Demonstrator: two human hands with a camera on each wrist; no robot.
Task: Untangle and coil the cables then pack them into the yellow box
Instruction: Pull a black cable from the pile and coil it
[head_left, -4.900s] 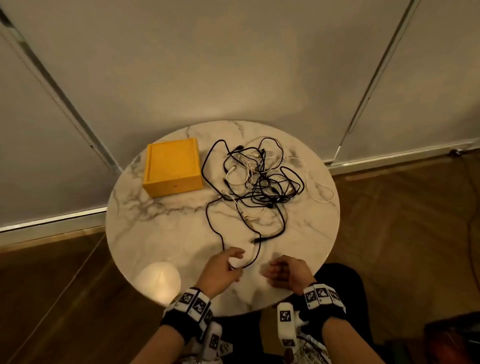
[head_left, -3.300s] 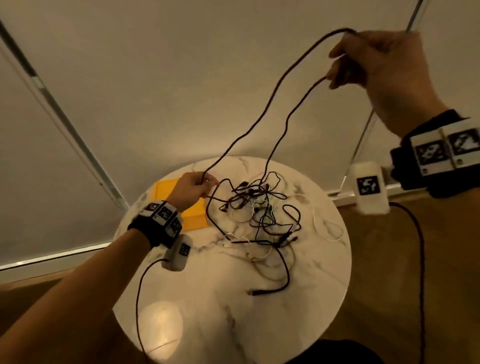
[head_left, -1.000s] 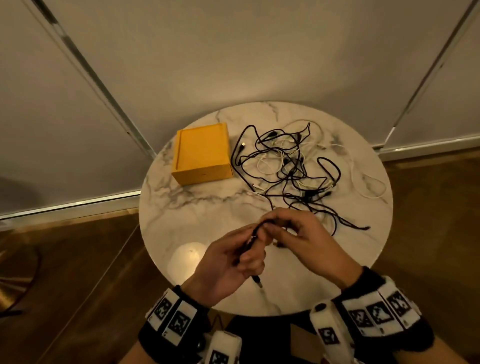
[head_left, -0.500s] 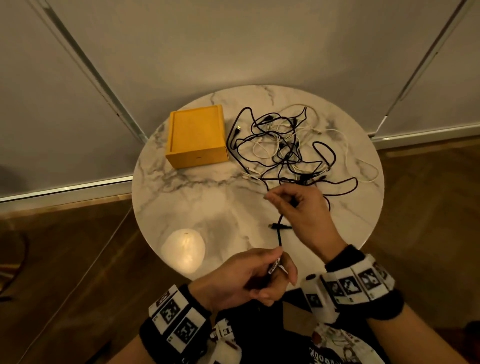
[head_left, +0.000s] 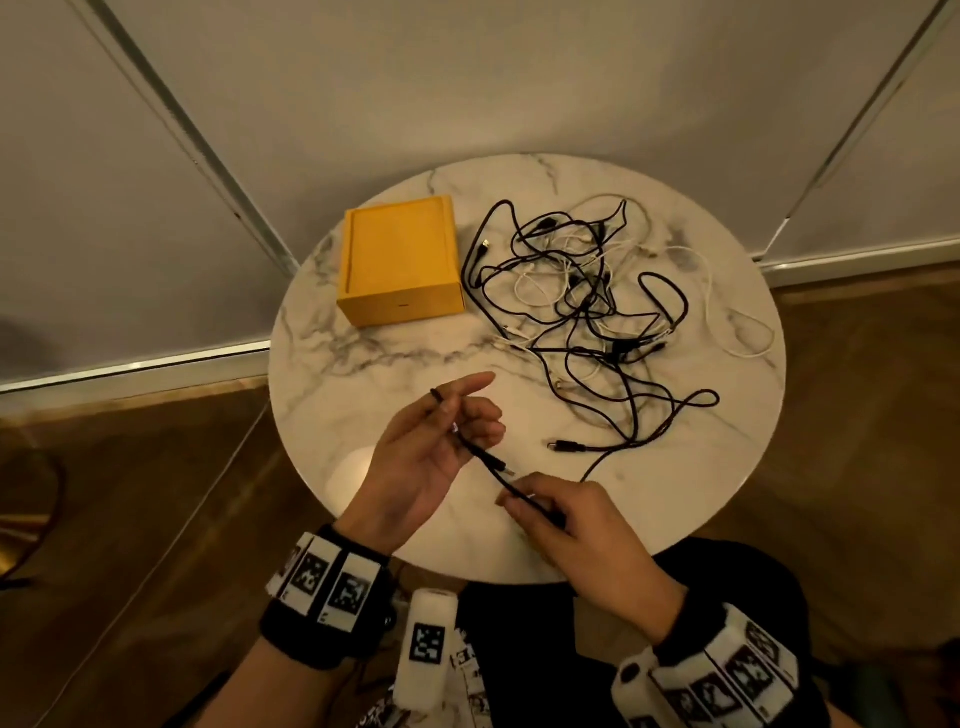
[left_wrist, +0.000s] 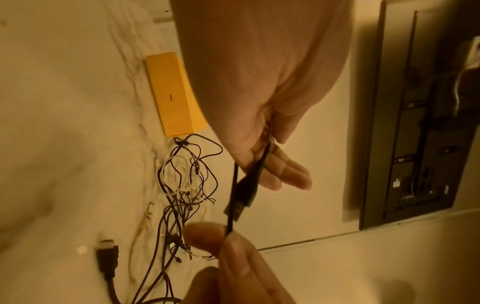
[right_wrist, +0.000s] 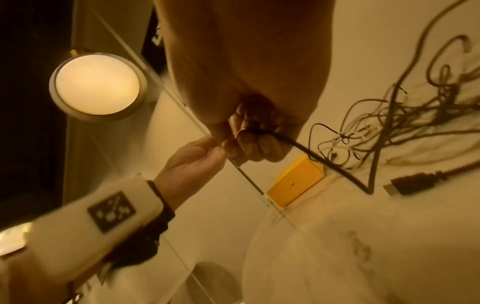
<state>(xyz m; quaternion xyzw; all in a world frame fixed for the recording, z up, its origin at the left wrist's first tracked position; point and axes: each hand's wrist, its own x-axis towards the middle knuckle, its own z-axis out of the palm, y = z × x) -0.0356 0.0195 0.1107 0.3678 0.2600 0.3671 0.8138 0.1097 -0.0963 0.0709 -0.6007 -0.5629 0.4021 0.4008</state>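
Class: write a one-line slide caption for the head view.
Both hands stretch a black cable before tangled cables and yellow box.

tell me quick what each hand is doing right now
Left hand: fingers curled round the thin black cable near its plug end.
Right hand: pinching the same cable a little further along.

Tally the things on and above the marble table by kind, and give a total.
yellow box: 1
hands: 2 (left hand, right hand)
black cable held by both hands: 1
tangled heap of black and white cables: 1; its strands cannot be counted
Total: 5
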